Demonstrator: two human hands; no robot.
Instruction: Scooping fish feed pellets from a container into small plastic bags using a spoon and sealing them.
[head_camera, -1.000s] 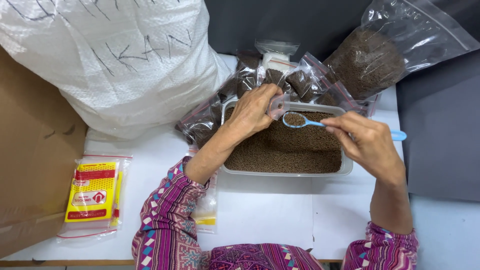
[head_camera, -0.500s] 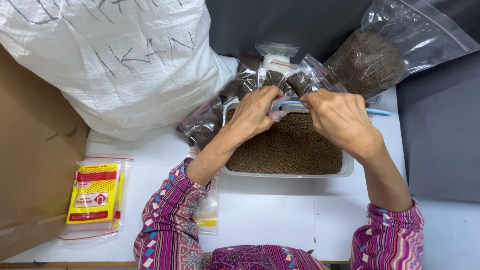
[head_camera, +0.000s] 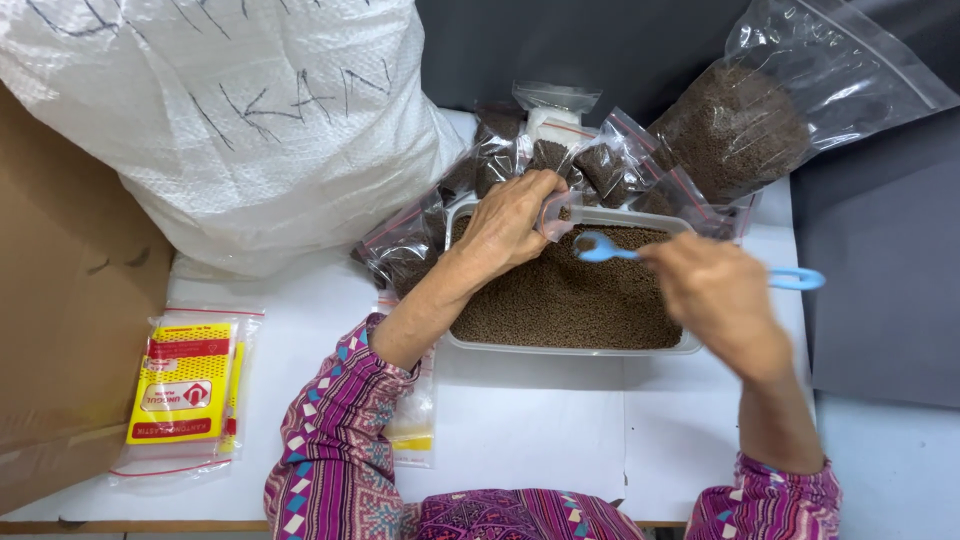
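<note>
Small clear zip bag (head_camera: 556, 212) up at the far-left corner of the tray, pinched at its mouth by the left hand (head_camera: 510, 225), fingers pressed together on the plastic, bag hanging just over the pellets. Blue plastic scoop (head_camera: 600, 247) right beside it, bowl pointing at the bag's opening, bowl looks loaded w/ brown pellets. Right hand (head_camera: 715, 295) closed round the scoop's handle, loop end of the handle sticking out past the hand to the right; hand's a bit blurred, can't tell exact finger grip.

Under both: clear rectangular tray (head_camera: 570, 348) full of brown pellets (head_camera: 570, 300), sitting on the white worktop (head_camera: 520, 420). Behind the tray, a heap of small filled zip bags (head_camera: 610, 165), same brown pellets, red-lined seals, leaning on each other. Far right back, big clear bag of pellets (head_camera: 740, 125), partly full, tilted.

Left side: large white woven sack (head_camera: 230, 120) w/ dark scrawl on it, touching the bag heap. Cardboard box (head_camera: 60, 330) at far left edge. Near it on the worktop, pack of yellow-labelled empty bags (head_camera: 185, 390), lying flat. Another thin pack (head_camera: 415, 420) partly under the left forearm. Sleeves pink-purple patterned.
</note>
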